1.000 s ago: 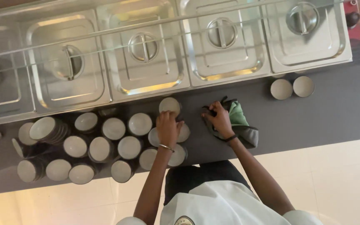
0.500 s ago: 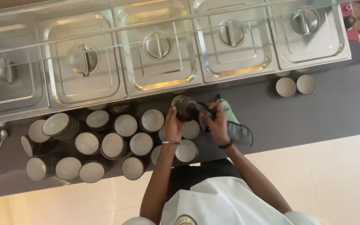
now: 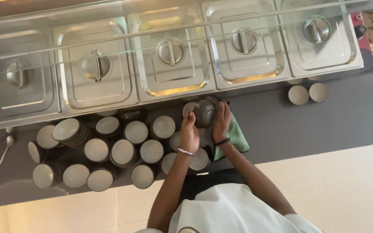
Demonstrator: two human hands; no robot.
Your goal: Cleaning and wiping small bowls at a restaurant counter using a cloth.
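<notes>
Hands meet over the dark counter (image 3: 307,125), just below the row of steel pans. Your left hand (image 3: 189,134) cups a dark bowl (image 3: 204,113) from its left side, fingers curled against the wall, and your right hand (image 3: 221,122) presses on it from the right, so both hands are closed around that one bowl. It sits tilted, its dark outside facing up toward you, lifted a little above the bowls on the counter. A green cloth (image 3: 237,139) lies under and beside your right hand; part of it is bunched between your palm and the bowl, though you cannot tell how much of it the fingers pinch. A thin bangle circles your left wrist and a dark band your right.

Just to the left and below your hands stands a crowd of bowls with pale insides (image 3: 123,151), some stacked, some tipped on edge, packed close and touching one another. Two more bowls (image 3: 308,93) stand side by side well apart to the right, near the counter's back edge. Spoons (image 3: 4,146) lie at the far left end of the counter. Behind everything runs a line of lidded steel pans (image 3: 171,64), each lid with a round knob, seen through a glass guard. Pale floor tiles (image 3: 350,181) show at your feet.
</notes>
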